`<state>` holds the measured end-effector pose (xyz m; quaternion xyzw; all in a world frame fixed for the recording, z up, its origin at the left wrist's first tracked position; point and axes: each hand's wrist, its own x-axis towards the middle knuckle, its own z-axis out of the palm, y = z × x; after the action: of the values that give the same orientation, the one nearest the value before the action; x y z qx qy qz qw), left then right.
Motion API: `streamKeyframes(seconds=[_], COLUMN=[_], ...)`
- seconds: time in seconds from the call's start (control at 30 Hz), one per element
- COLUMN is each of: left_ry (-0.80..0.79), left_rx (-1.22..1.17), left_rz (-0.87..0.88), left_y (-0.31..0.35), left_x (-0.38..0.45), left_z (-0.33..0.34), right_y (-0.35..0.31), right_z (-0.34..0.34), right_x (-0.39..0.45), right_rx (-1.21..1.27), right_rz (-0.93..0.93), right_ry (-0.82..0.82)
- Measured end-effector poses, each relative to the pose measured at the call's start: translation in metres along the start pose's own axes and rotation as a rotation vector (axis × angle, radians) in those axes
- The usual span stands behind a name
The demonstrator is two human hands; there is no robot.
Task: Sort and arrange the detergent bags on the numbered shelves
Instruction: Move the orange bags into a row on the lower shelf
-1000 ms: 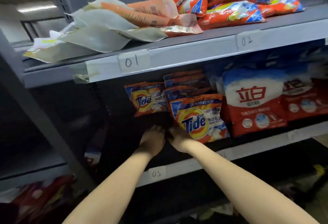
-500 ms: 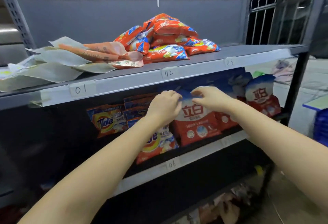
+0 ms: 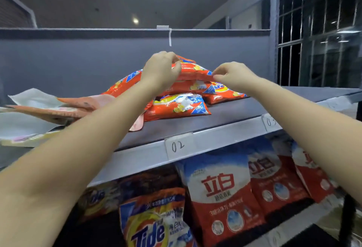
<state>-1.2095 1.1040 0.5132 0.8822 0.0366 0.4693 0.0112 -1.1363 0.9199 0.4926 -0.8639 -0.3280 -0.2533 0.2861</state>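
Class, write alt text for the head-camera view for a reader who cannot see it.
Both hands, left and right, grip the top orange bag of a pile on the upper shelf above label 02. Below stand red-and-white bags and a Tide bag.

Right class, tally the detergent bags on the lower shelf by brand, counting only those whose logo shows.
Red-and-white bags: 3
Tide bags: 2
Total: 5
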Motion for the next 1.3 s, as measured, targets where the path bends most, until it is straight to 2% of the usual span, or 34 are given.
streamKeyframes(seconds=[0.1, 0.17, 0.27, 0.33, 0.43, 0.53, 0.63, 0.77, 0.93, 1.03, 1.07, 1.13, 1.2, 1.27, 1.3], left_ry=[-0.042, -0.071, -0.062, -0.005, 0.086, 0.199, 0.263, 0.281, 0.116, 0.087, 0.096, 0.121, 0.079, 0.046, 0.086], left_rx=[0.027, 0.087, 0.173, 0.217, 0.236, 0.208, 0.16, 0.174, 0.193, 0.009, -0.164, -0.701, -1.162, -1.319, -1.338], left_rz=[-0.204, -0.312, -0.353, -0.338, -0.264, -0.164, -0.051, -0.093, -0.235, -0.474, -0.568, -0.739, -0.781, -0.76, -0.714], left_y=[-0.02, -0.025, -0.017, -0.015, -0.023, -0.027, -0.028, -0.025, -0.016, 0.011, 0.021, 0.043, 0.059, 0.078, 0.085], left_x=[0.04, 0.056, 0.062, 0.061, 0.054, 0.048, 0.042, 0.033, 0.037, 0.031, 0.025, 0.01, -0.01, -0.035, -0.047], left_z=[0.024, 0.043, 0.068, 0.078, 0.085, 0.09, 0.091, 0.094, 0.08, 0.068, 0.063, 0.048, 0.031, 0.019, 0.016], right_y=[0.015, 0.026, 0.04, 0.048, 0.062, 0.079, 0.079, 0.067, 0.058, 0.063, 0.066, 0.075, 0.084, 0.092, 0.094], right_z=[0.013, 0.025, 0.039, 0.046, 0.06, 0.075, 0.067, 0.052, 0.029, 0.014, 0.009, 0.0, -0.004, -0.002, 0.0], right_x=[0.048, 0.077, 0.113, 0.131, 0.141, 0.148, 0.148, 0.143, 0.116, 0.091, 0.08, 0.055, 0.024, -0.007, -0.024], right_rx=[0.071, 0.098, 0.077, 0.169, 0.595, 0.848, 0.952, 1.05, 1.167, 1.235, 1.27, 1.329, 1.387, 1.463, 1.502], right_rz=[0.099, 0.181, 0.198, 0.205, 0.285, 0.273, 0.22, 0.16, 0.002, -0.111, -0.143, -0.23, -0.318, -0.349, -0.335], right_ry=[0.074, 0.044, -0.051, -0.162, -0.404, -0.437, -0.482, -0.425, -0.254, -0.131, -0.092, -0.031, -0.027, -0.05, -0.055])
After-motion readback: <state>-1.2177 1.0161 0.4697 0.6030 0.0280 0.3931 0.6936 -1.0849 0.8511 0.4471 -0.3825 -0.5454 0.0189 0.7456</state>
